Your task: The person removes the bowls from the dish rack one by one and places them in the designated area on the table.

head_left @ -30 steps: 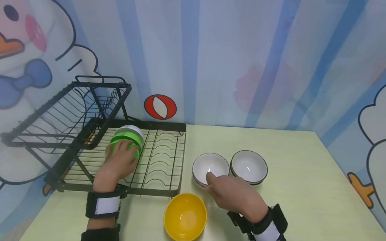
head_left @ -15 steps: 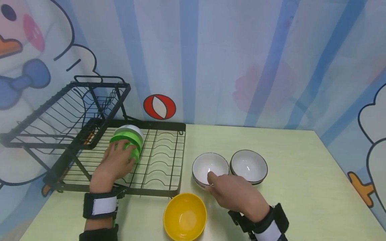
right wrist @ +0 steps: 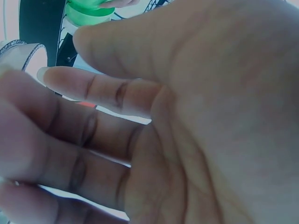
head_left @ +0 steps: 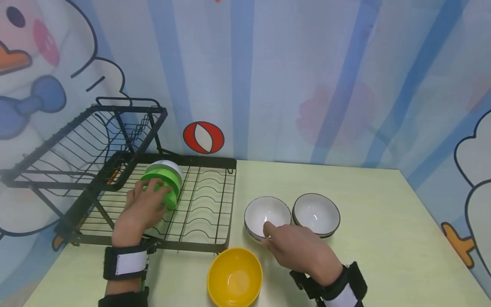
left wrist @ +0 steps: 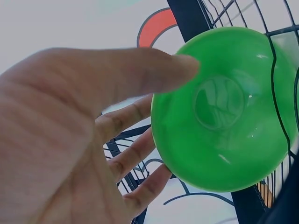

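A green bowl [head_left: 166, 175] stands tilted on its side in the dish rack [head_left: 203, 246], in front of a white bowl [head_left: 175, 167]. My left hand [head_left: 141, 207] is at its near rim. In the left wrist view, the thumb overlaps the green bowl [left wrist: 219, 154], and the spread, fairly straight fingers reach its edge. My right hand [head_left: 303, 251] hovers by the near side of a white bowl with a dark rim [head_left: 264, 211]; its loosely bent fingers [right wrist: 93, 88] hold nothing. A second white bowl [head_left: 316, 213] stands beside that one. Lower rims suggest both are stacked.
A yellow bowl [head_left: 235, 277] stands on the pale table [head_left: 383, 238] between the hands, near the rack's front corner. The rack's raised upper tier [head_left: 84, 145] rises at the left. A printed curtain [head_left: 276, 76] hangs behind the table.
My left hand has drawn slightly back and left along the green bowl, and its fingers have loosened. The bowl stays in place. My right hand has hardly moved.
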### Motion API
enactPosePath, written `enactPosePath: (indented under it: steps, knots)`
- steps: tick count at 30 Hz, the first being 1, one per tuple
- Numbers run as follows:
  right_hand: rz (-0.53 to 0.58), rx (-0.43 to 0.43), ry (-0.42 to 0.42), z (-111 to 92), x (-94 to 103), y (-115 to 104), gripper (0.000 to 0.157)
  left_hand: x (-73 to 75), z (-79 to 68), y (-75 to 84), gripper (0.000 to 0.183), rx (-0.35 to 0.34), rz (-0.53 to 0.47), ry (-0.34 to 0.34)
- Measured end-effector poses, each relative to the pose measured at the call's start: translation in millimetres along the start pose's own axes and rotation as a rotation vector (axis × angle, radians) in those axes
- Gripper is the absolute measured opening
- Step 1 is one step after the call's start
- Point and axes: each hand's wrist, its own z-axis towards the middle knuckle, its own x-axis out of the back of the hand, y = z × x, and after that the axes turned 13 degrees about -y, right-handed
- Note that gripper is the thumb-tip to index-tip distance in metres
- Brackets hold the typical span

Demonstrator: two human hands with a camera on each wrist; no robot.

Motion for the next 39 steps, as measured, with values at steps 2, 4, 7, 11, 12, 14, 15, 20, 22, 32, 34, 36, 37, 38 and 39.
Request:
enactPosePath:
  steps: [2, 4, 7, 11, 12, 14, 15, 20, 22, 32, 34, 36, 37, 38, 39]
  knots:
    - [0.000, 0.004, 0.004, -0.4, -0.3, 0.1, 0.014, -0.1, 0.1, 0.6, 0.053, 0.003, 0.002, -0.003]
    - [-0.002, 0.005, 0.003, -0.5, -0.4, 0.2, 0.014, 0.2, -0.2, 1.4, 0.056, 0.006, 0.010, -0.004]
    - [0.007, 0.002, -0.012, -0.3, 0.2, -0.1, 0.013, 0.7, -1.4, 1.4, 0.055, 0.008, 0.030, 0.008]
    - [0.020, -0.007, -0.032, -0.2, 1.1, -0.4, 0.013, 0.4, -2.5, 1.1, 0.053, 0.005, 0.042, 0.018]
    - [0.021, -0.008, -0.033, -0.2, 1.1, -0.4, 0.013, 0.1, -2.4, 1.1, 0.053, 0.003, 0.040, 0.015]
    - [0.023, -0.008, -0.033, -0.4, 1.2, -0.4, 0.013, -0.3, -2.1, 1.1, 0.054, -0.004, 0.036, 0.012]
    - [0.023, -0.008, -0.031, -0.4, 1.1, -0.4, 0.013, -0.5, -2.2, 1.1, 0.054, -0.008, 0.033, 0.011]
    - [0.012, -0.006, -0.019, -0.1, 1.0, 0.0, 0.014, -1.3, -0.9, -0.1, 0.057, -0.021, 0.032, 0.012]
    - [0.014, -0.005, -0.021, 0.0, 0.9, 0.0, 0.014, -1.6, 0.1, -0.5, 0.056, -0.021, 0.028, 0.011]
    - [0.028, -0.016, -0.035, -0.4, 0.7, -0.6, 0.013, -0.7, 0.5, -1.6, 0.056, -0.014, 0.029, 0.002]
    - [0.021, -0.016, -0.029, -0.7, 0.9, -0.5, 0.013, -0.7, 0.1, -1.8, 0.057, -0.011, 0.024, 0.001]
    - [0.013, -0.014, -0.021, -1.1, 0.9, -0.5, 0.012, -1.0, -0.2, -2.3, 0.058, -0.012, 0.021, 0.001]
    - [0.011, -0.013, -0.020, -1.3, 1.0, -0.5, 0.012, -1.0, -0.5, -2.4, 0.059, -0.010, 0.018, -0.002]
    - [0.013, -0.014, -0.022, -1.6, 1.0, -0.6, 0.013, -1.1, -0.6, -2.8, 0.059, -0.009, 0.013, -0.005]
    - [0.016, -0.016, -0.024, -1.8, 1.1, -0.7, 0.013, -1.2, -0.6, -3.2, 0.059, -0.007, 0.007, -0.010]
